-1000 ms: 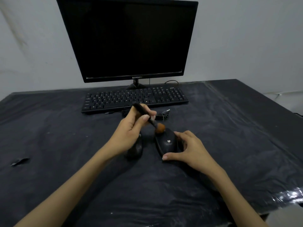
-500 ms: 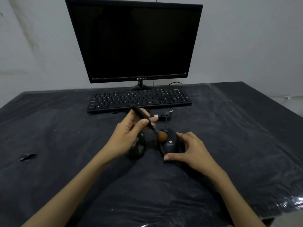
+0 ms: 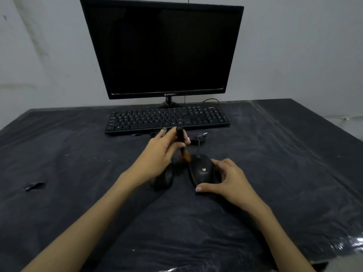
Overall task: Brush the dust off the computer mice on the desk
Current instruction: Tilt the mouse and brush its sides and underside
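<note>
Two black mice lie side by side on the dark desk cover. The right mouse, wired and marked with a small pale heart, is held at its right side and near end by my right hand. The left mouse is partly hidden under my left hand. That hand grips a small black-handled brush almost upright, its orange bristles down at the far left edge of the right mouse.
A black keyboard lies behind the mice, with a dark monitor behind it. A coiled cable with a USB plug sits between keyboard and mice. A small torn flap marks the cover at left. The desk cover is plastic-wrapped.
The brush has swung from lying slanted over the top of the right mouse to nearly upright at that mouse's far left edge. My right hand has kept its hold.
</note>
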